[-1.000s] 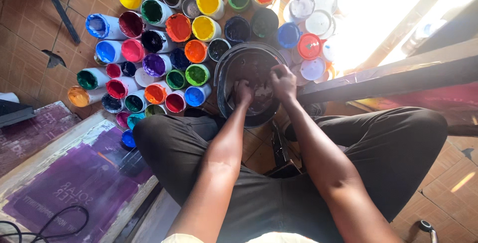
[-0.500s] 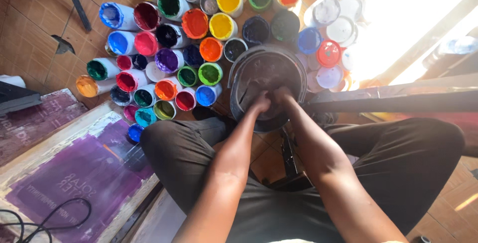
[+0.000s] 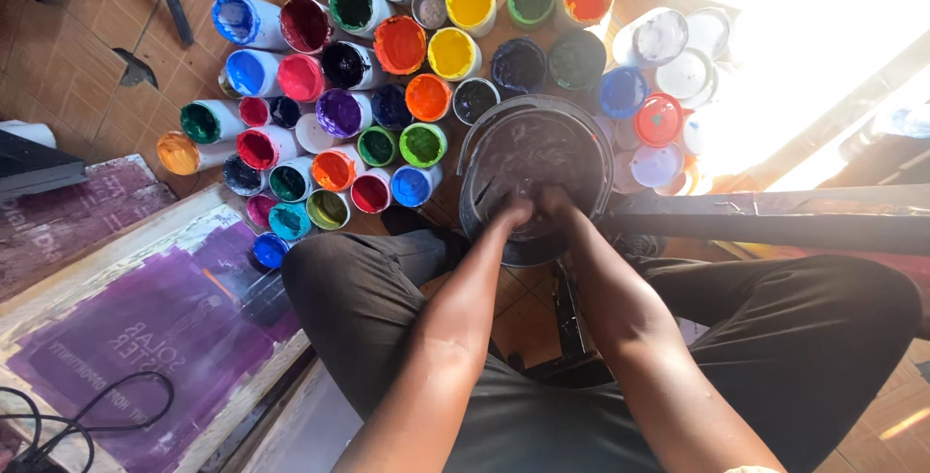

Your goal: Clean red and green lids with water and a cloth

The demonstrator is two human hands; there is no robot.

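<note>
I sit with a dark round bucket [image 3: 477, 158] on the tiled floor between my knees. It holds dark, murky liquid. My left hand [image 3: 513, 211] and my right hand [image 3: 558, 204] are both down inside it at the near side, pressed close together and touching. Their fingers are sunk in the dark liquid, so whatever they grip is hidden. My forearms run down from the bucket over my dark trousers [image 3: 368, 289].
Several open paint pots [image 3: 400, 45] in red, orange, yellow, green, blue and purple crowd the floor left of and behind the bucket. A purple-stained printing screen [image 3: 145, 328] lies at lower left with a black cable [image 3: 58, 415]. A dark beam [image 3: 775, 216] crosses at right.
My hands have drawn closer together and sunk lower at the near side of the bucket. The view has shifted slightly, and the pots and bucket now sit lower in it.
</note>
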